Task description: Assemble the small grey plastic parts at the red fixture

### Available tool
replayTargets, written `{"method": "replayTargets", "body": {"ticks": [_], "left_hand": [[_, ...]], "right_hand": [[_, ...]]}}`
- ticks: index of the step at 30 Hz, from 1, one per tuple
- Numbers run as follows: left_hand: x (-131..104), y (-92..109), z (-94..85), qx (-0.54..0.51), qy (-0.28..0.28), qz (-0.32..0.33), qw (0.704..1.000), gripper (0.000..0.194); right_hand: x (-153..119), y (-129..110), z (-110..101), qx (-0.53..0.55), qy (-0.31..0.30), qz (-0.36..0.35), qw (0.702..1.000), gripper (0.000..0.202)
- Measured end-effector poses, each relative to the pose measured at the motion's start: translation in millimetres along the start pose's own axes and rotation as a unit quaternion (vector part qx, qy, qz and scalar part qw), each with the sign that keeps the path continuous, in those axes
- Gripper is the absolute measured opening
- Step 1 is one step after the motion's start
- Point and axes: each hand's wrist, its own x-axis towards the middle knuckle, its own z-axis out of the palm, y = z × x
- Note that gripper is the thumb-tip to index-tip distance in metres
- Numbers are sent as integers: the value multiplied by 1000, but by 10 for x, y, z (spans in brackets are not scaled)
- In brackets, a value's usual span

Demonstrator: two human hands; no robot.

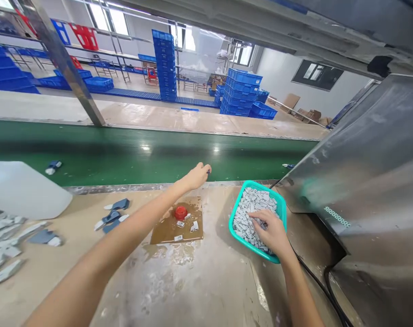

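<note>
My left hand (198, 176) reaches out over the near edge of the green conveyor belt (179, 156). Its fingers are closed, with a bit of a small dark blue piece (209, 171) showing at their tips; the rest is hidden. My right hand (270, 229) is in the teal basket (241, 245), fingertips touching the heap of small grey-white pieces (249, 204). Its thumb and fingers are apart, and I see nothing held. Between my arms lies a wet brown board (161, 234) with a red round cap (181, 212) and several small white pieces (194, 226).
Blue-and-white parts (116, 216) and a pile of grey pieces (5, 245) lie on the left, near a white plastic jug (25, 190). A metal housing (370, 181) stands at right, with black cables (329, 281) beside it. More parts (52, 166) sit on the belt.
</note>
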Motion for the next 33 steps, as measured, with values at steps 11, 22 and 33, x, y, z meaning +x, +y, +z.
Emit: {"method": "replayTargets", "body": {"ticks": [11,22,33], "left_hand": [[-1779,-235,-486,-447,85,-108,884,29],[-1735,-231,-187,-587,47,-130,798,27],[-1708,-6,-36,-703,76,-118,698,20]], "right_hand": [[97,100,-75,-20,144,78,986,34],[347,-996,119,265,-29,-56,962,5],[270,-1596,663,290,-65,-143,944,16]]}}
